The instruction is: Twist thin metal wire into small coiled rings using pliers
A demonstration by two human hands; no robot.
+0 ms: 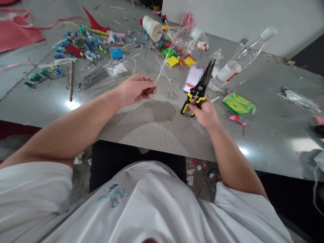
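Observation:
Thin pale wires (165, 60) rise from the pinched fingertips of my left hand (139, 89), slanting up and to the right over the table. My right hand (207, 113) is wrapped round the black-and-yellow handles of a pair of pliers (199, 88). Their long dark jaws point up and away from me, slightly apart. Between my hands, a small piece of bent wire (171, 95) lies on the grey table. A partly blurred card or phone-like object (193, 79) lies just behind the pliers.
Blue and green clay pieces (86, 44) and loose wires (96, 72) cover the left side. A white tub (152, 28) lies tipped at the back. Yellow packets (172, 61), a tilted clear bottle (235, 64) and a green packet (238, 103) stand or lie toward the right.

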